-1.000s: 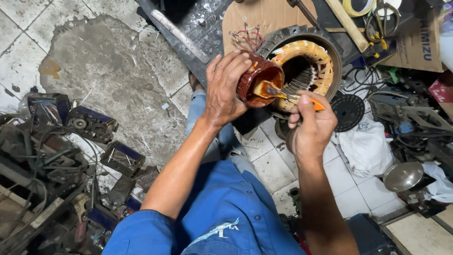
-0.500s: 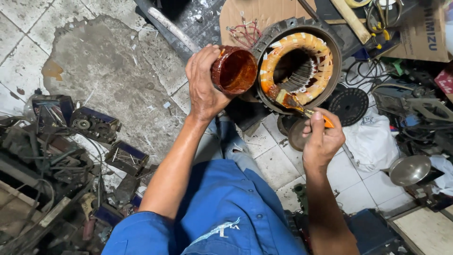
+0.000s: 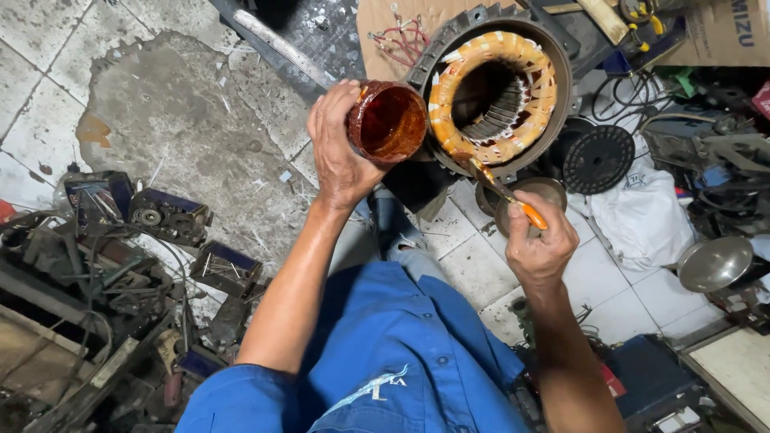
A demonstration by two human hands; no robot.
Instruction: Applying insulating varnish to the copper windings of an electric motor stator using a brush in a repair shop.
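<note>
The left hand is raised with the forearm stretched forward, its grip closed around a cup of amber varnish, tilted so the mouth faces the camera, just beside the stator on the floor. The right hand, lower and bent at the wrist, pinches an orange-handled brush, bristles touching the stator's lower winding.

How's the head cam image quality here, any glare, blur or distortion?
Head view: even, soft light with weak shadows; sharp on the left hand and its cup of amber liquid, the brush in the right hand, and the motor winding; small glints on the cup rim; wide-angle stretch at the edges; no motion blur.
</note>
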